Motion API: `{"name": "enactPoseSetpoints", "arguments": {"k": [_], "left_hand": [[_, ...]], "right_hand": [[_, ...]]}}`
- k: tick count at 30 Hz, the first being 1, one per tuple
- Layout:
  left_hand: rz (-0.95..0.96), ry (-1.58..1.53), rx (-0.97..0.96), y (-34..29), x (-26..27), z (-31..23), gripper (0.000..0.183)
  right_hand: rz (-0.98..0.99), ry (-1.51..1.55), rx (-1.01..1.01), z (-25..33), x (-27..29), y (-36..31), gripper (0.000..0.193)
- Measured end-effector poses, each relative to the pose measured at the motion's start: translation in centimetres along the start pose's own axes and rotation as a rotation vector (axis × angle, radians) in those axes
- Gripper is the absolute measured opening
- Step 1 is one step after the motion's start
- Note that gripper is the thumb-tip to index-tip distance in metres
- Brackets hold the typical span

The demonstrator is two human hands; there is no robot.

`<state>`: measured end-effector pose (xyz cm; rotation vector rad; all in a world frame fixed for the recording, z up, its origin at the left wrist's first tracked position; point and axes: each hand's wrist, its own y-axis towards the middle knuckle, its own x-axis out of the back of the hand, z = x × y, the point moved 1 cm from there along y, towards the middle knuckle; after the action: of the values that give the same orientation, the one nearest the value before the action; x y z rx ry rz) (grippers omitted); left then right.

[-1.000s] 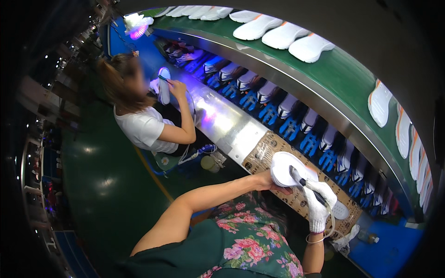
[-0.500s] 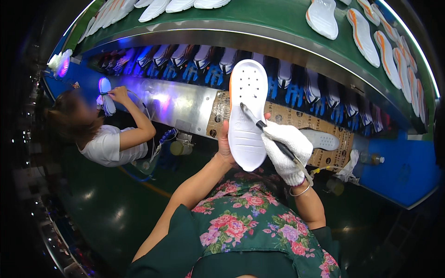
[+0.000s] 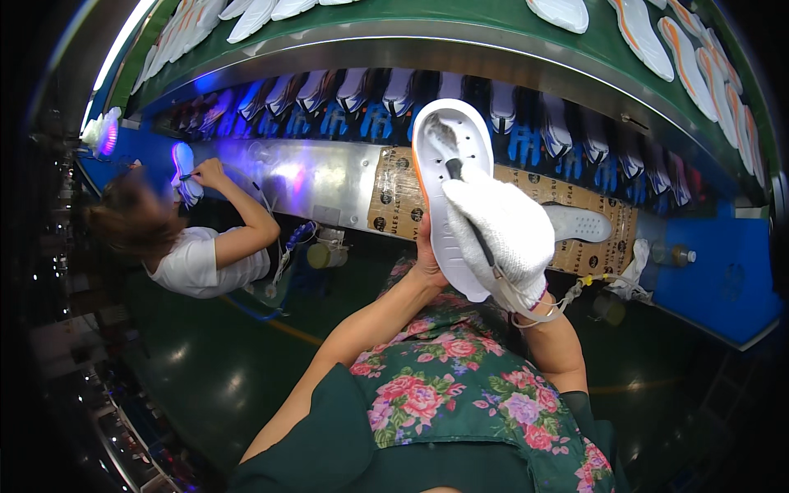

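My left hand [image 3: 427, 255] grips a white shoe sole [image 3: 448, 156] from behind and holds it upright in front of me. The sole has an orange strip along its left edge. My right hand [image 3: 505, 234], in a white knit glove, is closed on a thin dark brush [image 3: 464, 197]. The brush's bristle tip rests on the upper inner face of the sole. A cord hangs from my right wrist.
A workbench with brown cardboard [image 3: 394, 193] lies ahead, with another white sole [image 3: 579, 223] on it. Rows of soles on blue holders [image 3: 378, 119] and a green conveyor [image 3: 493, 25] with soles run behind. At left a seated person [image 3: 189, 246] works on a sole.
The view has swung left to right, so the seated person now sits farther left. My hands lifted the sole closer, and the brush tip moved up toward the sole's top end.
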<state>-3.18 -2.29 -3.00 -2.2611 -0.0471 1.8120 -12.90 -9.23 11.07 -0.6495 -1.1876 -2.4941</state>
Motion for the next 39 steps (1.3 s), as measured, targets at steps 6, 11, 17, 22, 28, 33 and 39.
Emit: {"name": "enactPoseSetpoints", "arguments": {"k": [6,11,17,22,28,33,39], "left_hand": [[-0.065,-0.067,-0.056,1.0,2.2,-0.1,0.098],[-0.103,0.071,-0.086,1.0,-1.8,-0.7,0.102],[0.055,-0.078,-0.123,2.4,-0.8,-1.8,0.1],[0.139,-0.007,-0.07,2.5,-0.5,-3.1,0.097],[0.063,-0.047,-0.202,2.8,-1.6,-4.3,0.09],[0.248,-0.062,-0.073,2.9,-1.0,-4.9,0.098],[0.175,-0.132,-0.099,3.1,-1.1,-5.9,0.096]], "right_hand": [[-0.18,0.508,-0.37,0.2,-0.6,0.2,0.025],[-0.156,0.294,-0.259,0.2,-0.9,-0.6,0.026],[-0.226,0.531,-0.496,-0.1,-1.5,-1.6,0.022],[-0.078,0.185,-0.163,0.5,-1.6,-1.7,0.023],[-0.093,0.406,-0.302,-1.1,-2.0,-2.4,0.021],[0.035,0.317,-0.15,-0.1,-3.3,-3.8,0.027],[-0.03,0.437,-0.252,-1.5,-2.6,-3.5,0.024]]}}
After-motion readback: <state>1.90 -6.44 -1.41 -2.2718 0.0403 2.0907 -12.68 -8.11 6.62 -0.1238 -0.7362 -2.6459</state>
